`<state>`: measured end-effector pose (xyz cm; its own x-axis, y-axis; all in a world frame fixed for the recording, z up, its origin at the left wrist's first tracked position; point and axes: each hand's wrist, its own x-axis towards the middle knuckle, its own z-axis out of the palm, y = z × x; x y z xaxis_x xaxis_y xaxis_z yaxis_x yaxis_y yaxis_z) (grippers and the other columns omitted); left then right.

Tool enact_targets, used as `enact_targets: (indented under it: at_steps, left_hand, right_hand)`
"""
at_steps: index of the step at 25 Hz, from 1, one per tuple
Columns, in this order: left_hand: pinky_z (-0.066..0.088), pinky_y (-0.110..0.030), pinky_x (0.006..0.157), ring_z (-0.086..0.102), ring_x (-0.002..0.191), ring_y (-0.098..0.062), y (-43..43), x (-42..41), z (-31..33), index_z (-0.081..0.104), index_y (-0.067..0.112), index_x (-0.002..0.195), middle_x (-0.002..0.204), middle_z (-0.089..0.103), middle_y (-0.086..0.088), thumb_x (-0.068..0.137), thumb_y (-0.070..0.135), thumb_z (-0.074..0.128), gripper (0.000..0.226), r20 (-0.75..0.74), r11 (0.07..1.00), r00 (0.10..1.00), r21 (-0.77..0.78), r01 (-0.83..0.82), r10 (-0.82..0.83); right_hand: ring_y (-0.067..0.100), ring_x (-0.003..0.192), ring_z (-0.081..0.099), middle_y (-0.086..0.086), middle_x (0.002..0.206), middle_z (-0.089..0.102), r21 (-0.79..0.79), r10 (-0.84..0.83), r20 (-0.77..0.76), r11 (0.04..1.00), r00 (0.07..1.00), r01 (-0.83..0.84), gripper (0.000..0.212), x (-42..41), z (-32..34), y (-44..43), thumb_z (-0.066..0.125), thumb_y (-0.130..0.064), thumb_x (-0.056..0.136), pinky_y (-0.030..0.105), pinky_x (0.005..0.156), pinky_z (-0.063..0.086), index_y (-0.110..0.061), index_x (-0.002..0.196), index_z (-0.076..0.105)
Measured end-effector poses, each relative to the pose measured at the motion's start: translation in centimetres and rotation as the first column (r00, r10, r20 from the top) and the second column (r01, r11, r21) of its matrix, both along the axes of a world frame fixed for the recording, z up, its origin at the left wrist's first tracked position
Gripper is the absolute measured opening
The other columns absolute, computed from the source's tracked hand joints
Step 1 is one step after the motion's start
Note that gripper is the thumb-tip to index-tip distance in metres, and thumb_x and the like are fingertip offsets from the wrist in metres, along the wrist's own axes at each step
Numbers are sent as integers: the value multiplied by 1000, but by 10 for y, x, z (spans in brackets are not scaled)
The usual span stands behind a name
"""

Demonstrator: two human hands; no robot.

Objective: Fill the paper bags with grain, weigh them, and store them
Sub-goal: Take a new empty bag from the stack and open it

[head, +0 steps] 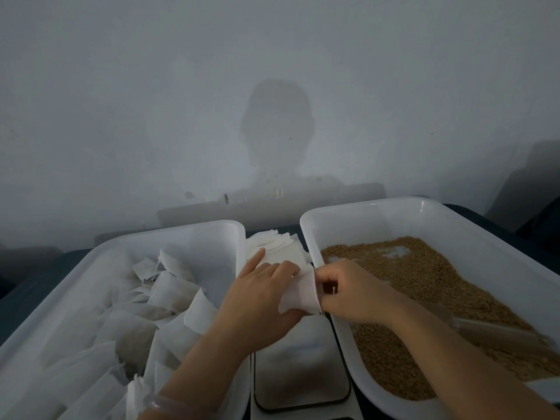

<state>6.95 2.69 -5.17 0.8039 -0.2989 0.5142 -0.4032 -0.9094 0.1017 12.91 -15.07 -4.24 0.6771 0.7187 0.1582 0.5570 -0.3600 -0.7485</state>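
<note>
**Grey wall, two tubs, one more bag being opened**

Dim grey wall is seen behind two white tubs. In the left tub many filled bags are stored, so much work is judged done. The right tub holds plenty of grain and a scoop. A stack of empty bags lies between the tubs.

One empty bag is held above the scale; filling, weighing and storing are left for it. Its right edge is pinched by the right hand. The left hand touches it, but its grip cannot be told.

The mouth seems turned toward the grain, and the long axis seems to run across, between the hands.
</note>
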Motion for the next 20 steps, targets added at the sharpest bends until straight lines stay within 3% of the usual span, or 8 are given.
enact_targets:
  at_steps: [2,4,9,11,13,16,18,20]
  left_hand:
    - [37,-53,105,65,83,-16,-1,-2,1,60,17,94,85,67,6,69,51,66,43,82,1000,996,-2,-24,24]
    - [36,-56,104,66,85,-16,-1,-3,1,60,17,93,86,66,6,64,56,67,49,104,999,994,18,-35,33]
    - [33,-39,107,64,87,-14,-4,-1,2,58,18,101,92,67,6,69,56,62,50,-13,999,999,-18,-34,34]
    - [46,-27,90,58,77,-9,-5,-2,1,54,22,96,87,64,10,73,51,60,38,-62,996,998,-93,-4,-1]
    - [40,-11,65,52,71,-1,-4,-4,1,42,34,94,82,55,19,75,51,57,30,-139,980,990,-196,-8,-20]
    - [38,-8,56,57,72,4,-1,-6,-1,40,37,89,78,55,18,73,50,59,28,-190,899,980,-437,-31,-58]
    - [48,-15,60,61,72,-2,0,-6,-1,45,32,90,78,61,9,74,48,62,28,-172,795,978,-606,-9,-120]
    - [56,-35,65,64,72,-10,-1,-5,-2,49,27,94,81,64,4,72,54,62,37,-169,702,970,-712,3,-176]
  right_hand:
    - [4,67,65,-12,82,71,-1,-47,28,999,999,47,17,2,-2,0,59,-25,90,23,63,56,-31,99,71]
    - [2,62,64,-14,79,71,5,-49,40,999,998,49,17,2,-3,1,60,-24,90,19,58,52,-30,100,72]
    - [5,66,66,-18,75,70,39,-40,19,998,999,40,14,0,0,0,64,-23,88,19,59,52,-33,93,71]
    - [2,70,64,-17,77,68,34,-39,25,999,999,39,13,-3,4,-1,63,-24,87,18,61,51,-31,92,71]
    - [1,75,62,-16,82,67,95,-66,-35,993,997,69,11,-7,13,-7,63,-30,86,19,66,53,-38,85,70]
    - [-6,70,60,-20,82,69,127,-302,-20,945,953,302,14,6,30,-46,59,-38,85,18,64,49,-49,80,67]
    - [-9,80,58,-20,99,67,-171,-401,111,894,910,414,12,22,29,-95,59,-36,87,16,74,47,-46,94,62]
    - [-1,101,55,-18,118,56,-626,-376,98,696,921,351,31,28,13,-147,64,-44,84,21,89,45,-36,113,57]
